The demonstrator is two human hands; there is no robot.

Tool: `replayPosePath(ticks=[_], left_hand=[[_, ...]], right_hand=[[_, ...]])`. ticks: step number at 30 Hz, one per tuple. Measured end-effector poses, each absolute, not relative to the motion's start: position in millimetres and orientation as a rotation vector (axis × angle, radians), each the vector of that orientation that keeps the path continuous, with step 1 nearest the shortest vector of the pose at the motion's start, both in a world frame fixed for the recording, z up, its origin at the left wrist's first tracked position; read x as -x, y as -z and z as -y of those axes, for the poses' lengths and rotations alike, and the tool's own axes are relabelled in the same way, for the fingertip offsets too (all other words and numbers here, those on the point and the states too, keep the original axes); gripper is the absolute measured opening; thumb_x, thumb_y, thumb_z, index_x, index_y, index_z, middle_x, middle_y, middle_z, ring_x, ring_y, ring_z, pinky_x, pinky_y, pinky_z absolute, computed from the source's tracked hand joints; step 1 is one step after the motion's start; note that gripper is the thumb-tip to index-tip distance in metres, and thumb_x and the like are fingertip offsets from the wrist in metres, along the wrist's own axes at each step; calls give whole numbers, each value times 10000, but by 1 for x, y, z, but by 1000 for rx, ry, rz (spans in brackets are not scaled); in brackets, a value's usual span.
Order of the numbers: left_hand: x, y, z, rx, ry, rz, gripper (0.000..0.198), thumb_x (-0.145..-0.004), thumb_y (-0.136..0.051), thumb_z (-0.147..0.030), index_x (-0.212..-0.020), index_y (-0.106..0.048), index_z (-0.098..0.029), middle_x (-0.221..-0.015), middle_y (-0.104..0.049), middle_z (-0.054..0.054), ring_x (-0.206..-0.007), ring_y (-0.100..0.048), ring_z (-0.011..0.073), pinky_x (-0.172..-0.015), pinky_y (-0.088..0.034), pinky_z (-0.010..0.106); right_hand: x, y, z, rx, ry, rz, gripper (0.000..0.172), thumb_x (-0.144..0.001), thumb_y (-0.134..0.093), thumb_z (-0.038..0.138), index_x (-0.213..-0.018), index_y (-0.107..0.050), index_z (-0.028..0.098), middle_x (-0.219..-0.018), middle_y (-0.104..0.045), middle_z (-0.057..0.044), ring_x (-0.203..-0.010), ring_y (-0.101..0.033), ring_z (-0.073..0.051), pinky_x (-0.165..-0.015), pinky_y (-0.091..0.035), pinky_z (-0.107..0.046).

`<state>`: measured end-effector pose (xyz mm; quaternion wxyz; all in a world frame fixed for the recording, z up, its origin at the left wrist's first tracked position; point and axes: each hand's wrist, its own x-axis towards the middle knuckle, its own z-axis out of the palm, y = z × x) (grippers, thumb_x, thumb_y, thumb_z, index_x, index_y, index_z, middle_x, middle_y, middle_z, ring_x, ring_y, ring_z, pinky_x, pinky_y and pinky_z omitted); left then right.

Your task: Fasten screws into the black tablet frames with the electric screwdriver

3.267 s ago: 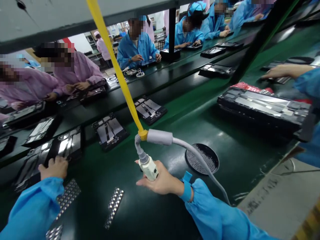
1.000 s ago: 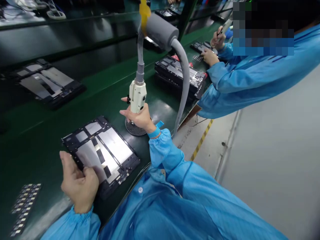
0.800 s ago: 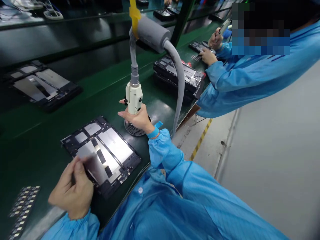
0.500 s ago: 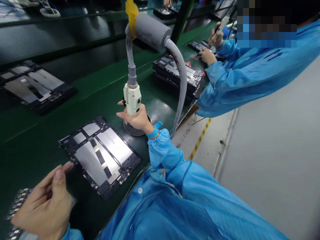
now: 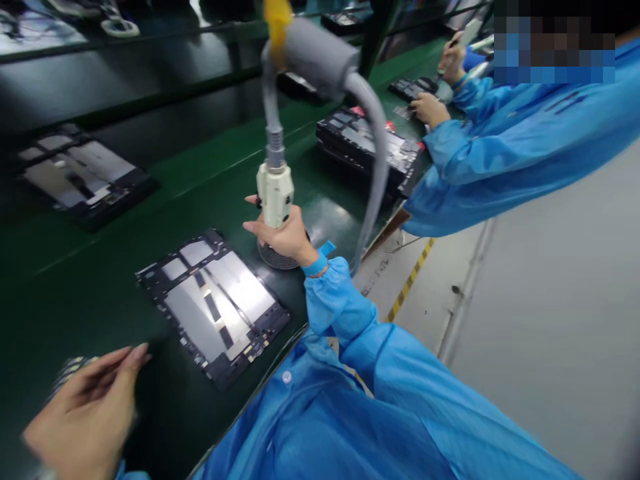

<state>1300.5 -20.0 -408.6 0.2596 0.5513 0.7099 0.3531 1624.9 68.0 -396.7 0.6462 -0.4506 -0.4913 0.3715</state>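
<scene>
My right hand (image 5: 285, 235) is wrapped round a cream-white handpiece (image 5: 275, 195) with a thick grey hose (image 5: 376, 127) rising from its top. Below that hand is a round, dark perforated disc (image 5: 280, 259), partly hidden; whether it joins the handpiece I cannot tell. An opened tablet (image 5: 220, 307) lies flat on the green bench, its silvery inside and black ribbon cable facing up. To its lower left, apart from it, my left hand (image 5: 87, 417) is closed in a pinch and blurred. Anything between those fingertips is too small to make out.
Another opened tablet (image 5: 85, 173) lies at the far left. Strips of small parts (image 5: 73, 370) are partly covered by my left hand. A stack of opened tablets (image 5: 370, 147) stands beyond the handpiece. At the right, a co-worker in a blue sleeve (image 5: 500, 143) handles another device (image 5: 413, 89).
The whole view has shifted, so the bench things appear slightly further right. My left thumb and fingertips have come together. My right hand keeps its hold on the handpiece.
</scene>
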Motion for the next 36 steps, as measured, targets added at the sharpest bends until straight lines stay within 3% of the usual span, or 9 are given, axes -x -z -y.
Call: replayPosePath(ticks=[3, 6, 12, 16, 21, 25, 31, 36], left_hand=[[-1308, 398, 4, -1253, -892, -1877, 410, -643, -800, -514, -876, -727, -184, -835, -735, 89, -890, -722, 341, -970, -566, 548], [-1308, 399, -13, -1135, -797, -1668, 496, -578, -852, -505, -886, -720, -139, -814, -739, 106, -805, -727, 278, -872, -614, 443], [-1319, 412, -31, -1333, -797, -1641, 465, -660, -781, -537, -896, -738, -139, -774, -722, 80, -702, -678, 194, -626, -565, 264], [-1322, 420, -41, -1519, -823, -1689, 420, -701, -716, -547, -888, -745, -172, -775, -711, 55, -668, -634, 177, -562, -502, 243], [-1319, 422, -50, -1558, -822, -1664, 348, -730, -687, -482, -787, -696, -138, -646, -655, 29, -575, -578, 150, -488, -402, 223], [-1317, 414, -57, -1502, -725, -1606, 290, -754, -694, -360, -784, -662, -73, -597, -626, 24, -567, -595, 150, -491, -423, 206], [-1316, 397, -80, -1359, -492, -1456, 350, -822, -668, -285, -1055, -648, -24, -688, -692, 64, -589, -678, 190, -457, -470, 202], [-1316, 395, -86, -1289, -432, -1427, 349, -853, -622, -257, -1068, -631, 18, -663, -685, 75, -537, -666, 176, -426, -442, 170]], right_hand=[[-1617, 379, -64, 1015, -740, 1085, 430, -739, -808, 381, -1074, -631, 177, -596, -584, 54, -476, -541, -114, -527, -505, -292], [-1599, 357, -60, 953, -750, 1129, 381, -765, -786, 388, -1053, -639, 186, -637, -614, 33, -516, -587, -130, -553, -543, -311], [-1538, 328, -53, 760, -966, 1232, 378, -764, -786, 387, -1036, -641, 169, -599, -579, 55, -513, -561, -112, -578, -555, -302], [-1506, 326, -56, 805, -1090, 1244, 368, -715, -811, 458, -875, -628, 182, -681, -608, 18, -636, -614, -142, -673, -591, -332], [-1477, 339, -66, 747, -1121, 1295, 382, -710, -808, 500, -819, -621, 185, -660, -578, 22, -670, -606, -152, -759, -588, -357], [-1460, 355, -72, 767, -1169, 1308, 339, -705, -830, 441, -745, -609, 187, -686, -620, -1, -731, -624, -163, -795, -582, -329], [-1452, 371, -78, 914, -1146, 1391, 283, -708, -838, 238, -928, -664, 196, -868, -716, -21, -897, -680, -194, -836, -581, -295], [-1452, 373, -78, 910, -1198, 1386, 443, -689, -859, 329, -1067, -668, 200, -748, -674, 18, -770, -655, -166, -817, -583, -300]])
